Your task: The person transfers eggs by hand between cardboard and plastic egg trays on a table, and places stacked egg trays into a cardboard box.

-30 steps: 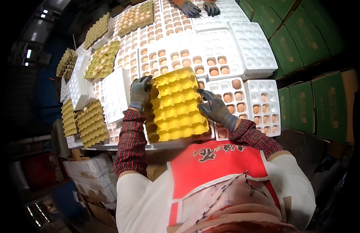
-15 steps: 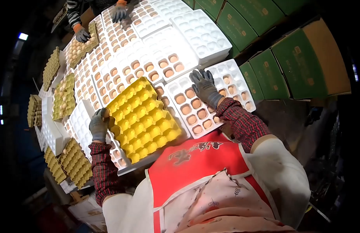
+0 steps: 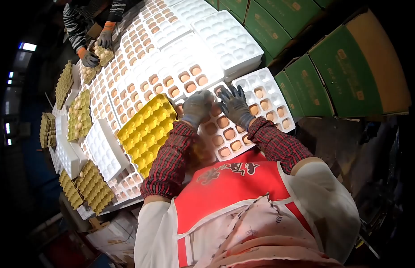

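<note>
My left hand (image 3: 197,108), in a grey glove, reaches over the upper left part of a white foam tray (image 3: 219,144) of brown eggs. Its fingers curl down, and an egg seems to be partly under them. Close beside it, my right hand (image 3: 235,106) has its gloved fingers spread over the same tray's upper right part. The yellow egg tray (image 3: 147,129) lies left of my left forearm, which overlaps its right side. Right of my right hand is another foam tray (image 3: 284,111), partly filled with eggs.
A co-worker's gloved hands (image 3: 89,58) touch an egg tray at the far left. Stacked foam trays (image 3: 230,40) stand at the back right, with green cartons (image 3: 346,71) beyond. More foam trays of eggs cover the table; pulp trays (image 3: 95,187) stand at the left.
My left hand has left the yellow tray's edge and moved right to the egg tray. My right hand stays over that tray. The co-worker's hands have come together at the far left.
</note>
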{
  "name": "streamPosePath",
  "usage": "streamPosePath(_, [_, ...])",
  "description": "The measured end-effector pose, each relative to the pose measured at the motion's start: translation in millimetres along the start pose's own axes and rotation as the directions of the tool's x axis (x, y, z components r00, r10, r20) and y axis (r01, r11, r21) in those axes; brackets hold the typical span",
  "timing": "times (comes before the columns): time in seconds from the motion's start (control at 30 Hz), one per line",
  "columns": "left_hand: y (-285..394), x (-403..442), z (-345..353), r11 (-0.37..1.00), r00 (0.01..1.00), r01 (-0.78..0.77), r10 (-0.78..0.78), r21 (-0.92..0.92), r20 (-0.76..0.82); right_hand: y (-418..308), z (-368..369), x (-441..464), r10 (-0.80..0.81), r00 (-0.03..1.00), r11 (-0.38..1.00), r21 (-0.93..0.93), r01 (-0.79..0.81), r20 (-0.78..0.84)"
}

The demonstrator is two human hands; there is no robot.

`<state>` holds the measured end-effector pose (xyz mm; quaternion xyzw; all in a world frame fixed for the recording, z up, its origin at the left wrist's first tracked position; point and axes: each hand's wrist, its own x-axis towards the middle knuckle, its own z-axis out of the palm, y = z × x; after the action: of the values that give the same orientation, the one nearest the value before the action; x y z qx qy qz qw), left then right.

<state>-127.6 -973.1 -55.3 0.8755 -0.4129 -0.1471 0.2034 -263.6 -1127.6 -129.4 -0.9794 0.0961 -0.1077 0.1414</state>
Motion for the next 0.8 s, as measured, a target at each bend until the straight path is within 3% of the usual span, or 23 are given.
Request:
streamPosePath(0.07, [-1.4, 11.5, 8.8, 0.994, 0.993, 0.02, -0.032, 0.11, 0.116, -0.1, 0.2, 0.0, 0.009, 1.0, 1.0, 0.011, -0.009, -0.002])
streamPosePath(0.23, [-42.8, -4.3, 41.8, 0.981, 0.982, -0.127, 0.146, 0.149, -0.122, -0.7, -5.5, -0.1, 0.009, 0.998, 0.997, 0.076, -0.005, -0.059])
streamPosePath(0.3, [-31.1, -17.4, 24.3, 0.979, 0.99, -0.103, 0.118, 0.177, -0.077, -0.2, -10.0, 1.3, -0.008, 0.998, 0.997, 0.081, 0.013, -0.062])
streamPosePath(0.37, [-13.6, -44.7, -14.1, 0.993, 0.961, -0.11, 0.097, -0.036, -0.26, 2.9, -8.2, 0.6, -0.026, 0.99, 0.99, 0.131, 0.044, -0.137])
streamPosePath(0.43, [-12.1, -97.5, -54.7, 0.985, 0.947, -0.017, -0.039, -0.17, -0.318, 1.2, -10.7, -2.0, -0.037, 0.966, 0.971, 0.219, 0.094, -0.254])
streamPosePath(0.47, [-9.9, -128.1, -72.0, 0.992, 0.956, 0.056, -0.087, -0.117, -0.279, -10.9, -21.0, -4.1, 0.007, 0.97, 0.952, 0.299, 0.069, -0.244])
streamPosePath(0.57, [3.7, -218.4, -79.6, 0.925, 0.935, 0.354, -0.346, 0.135, -0.079, -64.7, -20.4, -20.2, 0.028, 0.998, 0.658, 0.752, 0.019, -0.05])
streamPosePath(0.6, [1.5, -242.1, -74.8, 0.912, 0.94, 0.332, -0.342, 0.242, -0.003, -88.4, -37.9, -22.4, -0.026, 0.96, 0.52, 0.824, -0.226, 0.279])
streamPosePath(0.63, [-5.5, -261.5, -65.8, 0.891, 0.932, 0.306, -0.352, 0.335, 0.083, -106.3, -28.7, -29.3, -0.072, 0.911, 0.384, 0.854, -0.35, 0.406])
streamPosePath(0.67, [-14.4, -272.7, -56.6, 0.873, 0.955, 0.275, -0.297, 0.402, -0.008, -123.7, -29.7, -27.0, -0.146, 0.882, 0.39, 0.845, -0.365, 0.448])
streamPosePath(0.7, [-23.1, -276.4, -43.8, 0.858, 0.975, 0.221, -0.208, 0.464, -0.08, -145.7, -48.6, -22.2, -0.132, 0.847, 0.511, 0.767, -0.387, 0.515])
streamPosePath(0.77, [-36.4, -273.8, -30.6, 0.857, 0.971, 0.224, -0.153, 0.465, -0.186, -152.7, -30.4, -22.0, -0.172, 0.931, 0.595, 0.787, -0.162, 0.321])
streamPosePath(0.8, [-38.2, -276.3, -31.1, 0.893, 0.969, 0.217, -0.148, 0.395, -0.198, -147.8, -27.7, -22.4, -0.159, 0.906, 0.532, 0.807, -0.257, 0.393])
